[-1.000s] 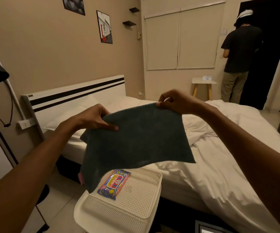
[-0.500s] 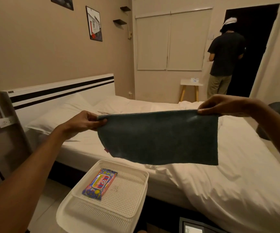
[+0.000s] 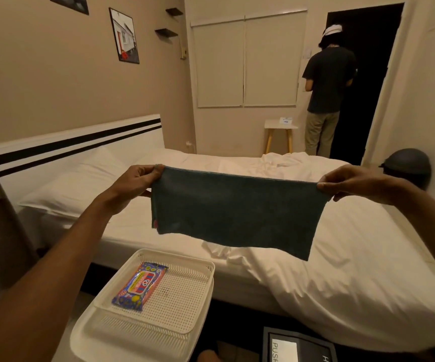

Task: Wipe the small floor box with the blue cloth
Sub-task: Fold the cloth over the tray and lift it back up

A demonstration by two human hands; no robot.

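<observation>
I hold the blue cloth (image 3: 232, 212) stretched out in front of me, above the bed. My left hand (image 3: 136, 182) pinches its upper left corner and my right hand (image 3: 348, 182) pinches its upper right corner. The cloth hangs flat and taut between them, folded double. Low at the bottom edge of the view, a small dark box (image 3: 298, 344) with a "PUSH" lid stands on the floor, only partly in view. Neither hand is near it.
A white perforated basket (image 3: 198, 288) stands at the lower left, with a colourful packet (image 3: 139, 286) inside. The white bed (image 3: 341, 257) fills the middle. A person (image 3: 326, 90) stands at the dark doorway beside a small stool (image 3: 280, 126).
My hands have moved apart and lowered a little, pulling the cloth from a slanted, slack sheet into a level, taut band. The view has turned slightly to the right.
</observation>
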